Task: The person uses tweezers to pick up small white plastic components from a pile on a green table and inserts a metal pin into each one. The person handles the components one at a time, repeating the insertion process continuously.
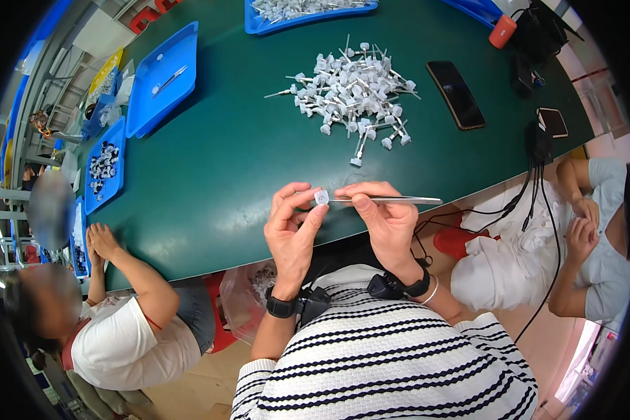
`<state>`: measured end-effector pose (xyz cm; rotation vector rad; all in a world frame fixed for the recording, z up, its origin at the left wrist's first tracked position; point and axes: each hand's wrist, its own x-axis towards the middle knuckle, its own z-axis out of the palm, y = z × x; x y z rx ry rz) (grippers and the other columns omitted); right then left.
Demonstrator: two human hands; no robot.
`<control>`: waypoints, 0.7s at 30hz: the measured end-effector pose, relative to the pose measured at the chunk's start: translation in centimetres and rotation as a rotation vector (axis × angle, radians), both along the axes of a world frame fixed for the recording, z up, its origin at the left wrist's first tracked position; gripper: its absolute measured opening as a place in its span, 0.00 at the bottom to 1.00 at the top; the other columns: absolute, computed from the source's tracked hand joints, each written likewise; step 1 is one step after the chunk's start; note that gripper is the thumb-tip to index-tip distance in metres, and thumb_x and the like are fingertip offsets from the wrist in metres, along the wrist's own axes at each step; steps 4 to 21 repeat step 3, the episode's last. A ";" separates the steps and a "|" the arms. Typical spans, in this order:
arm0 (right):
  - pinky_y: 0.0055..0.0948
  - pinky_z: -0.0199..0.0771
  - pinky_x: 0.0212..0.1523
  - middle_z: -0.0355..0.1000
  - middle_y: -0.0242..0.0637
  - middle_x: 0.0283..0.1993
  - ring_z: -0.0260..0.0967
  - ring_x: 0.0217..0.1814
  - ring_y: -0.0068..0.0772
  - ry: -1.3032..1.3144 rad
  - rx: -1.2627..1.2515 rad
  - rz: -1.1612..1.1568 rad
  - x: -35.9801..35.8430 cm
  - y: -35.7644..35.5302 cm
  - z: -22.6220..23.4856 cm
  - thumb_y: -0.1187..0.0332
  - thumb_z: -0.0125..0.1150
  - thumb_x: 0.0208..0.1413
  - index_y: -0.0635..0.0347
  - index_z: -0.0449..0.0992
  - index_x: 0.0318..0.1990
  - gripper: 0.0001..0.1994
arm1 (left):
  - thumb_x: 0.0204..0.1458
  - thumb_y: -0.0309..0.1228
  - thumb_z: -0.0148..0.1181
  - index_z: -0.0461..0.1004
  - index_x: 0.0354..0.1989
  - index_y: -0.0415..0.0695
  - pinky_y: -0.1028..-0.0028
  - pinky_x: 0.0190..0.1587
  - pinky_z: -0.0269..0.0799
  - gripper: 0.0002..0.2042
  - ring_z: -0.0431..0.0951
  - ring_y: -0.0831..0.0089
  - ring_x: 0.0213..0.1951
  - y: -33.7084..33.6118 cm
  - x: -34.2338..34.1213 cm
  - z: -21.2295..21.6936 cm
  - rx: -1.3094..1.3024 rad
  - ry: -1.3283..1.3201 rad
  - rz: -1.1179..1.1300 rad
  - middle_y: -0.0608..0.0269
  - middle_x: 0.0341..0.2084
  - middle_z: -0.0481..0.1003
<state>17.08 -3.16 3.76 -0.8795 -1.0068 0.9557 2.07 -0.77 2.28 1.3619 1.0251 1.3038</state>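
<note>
Close to the table's near edge, my left hand (292,227) pinches a small whitish translucent plastic piece (321,197) between thumb and fingertips. My right hand (387,220) is closed on metal tweezers (413,200), whose back end sticks out to the right. The tweezers' tip points left and meets the plastic piece, or comes very near it; the exact contact is too small to tell. Beyond my hands lies a loose pile of white plastic parts with thin metal stems (357,87). One such part (357,159) lies at the pile's near side.
A black phone (456,96) lies right of the pile. At left stand a blue tray (162,84) and a smaller tray of dark and white parts (105,166); another blue tray (259,26) is at the back. Cables (539,182) hang over the right edge. People sit at both sides.
</note>
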 end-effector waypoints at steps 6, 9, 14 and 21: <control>0.16 0.73 0.41 0.77 0.35 0.40 0.73 0.41 0.20 0.026 0.006 -0.019 -0.6 -0.1 -0.1 0.73 0.58 0.61 0.67 0.76 0.43 0.07 | 0.49 0.18 0.65 0.76 0.47 0.38 0.85 0.34 0.72 0.15 0.74 0.82 0.38 -0.2 0.0 0.7 -0.142 -0.094 -0.037 0.59 0.47 0.73; 0.16 0.73 0.41 0.77 0.35 0.40 0.73 0.41 0.20 0.026 0.006 -0.019 -0.6 -0.1 -0.1 0.73 0.58 0.61 0.67 0.76 0.43 0.07 | 0.49 0.18 0.65 0.76 0.47 0.38 0.85 0.34 0.72 0.15 0.74 0.82 0.38 -0.2 0.0 0.7 -0.142 -0.094 -0.037 0.59 0.47 0.73; 0.16 0.73 0.41 0.77 0.35 0.40 0.73 0.41 0.20 0.026 0.006 -0.019 -0.6 -0.1 -0.1 0.73 0.58 0.61 0.67 0.76 0.43 0.07 | 0.49 0.18 0.65 0.76 0.47 0.38 0.85 0.34 0.72 0.15 0.74 0.82 0.38 -0.2 0.0 0.7 -0.142 -0.094 -0.037 0.59 0.47 0.73; 0.16 0.73 0.41 0.77 0.35 0.40 0.73 0.41 0.20 0.026 0.006 -0.019 -0.6 -0.1 -0.1 0.73 0.58 0.61 0.67 0.76 0.43 0.07 | 0.49 0.18 0.65 0.76 0.47 0.38 0.85 0.34 0.72 0.15 0.74 0.82 0.38 -0.2 0.0 0.7 -0.142 -0.094 -0.037 0.59 0.47 0.73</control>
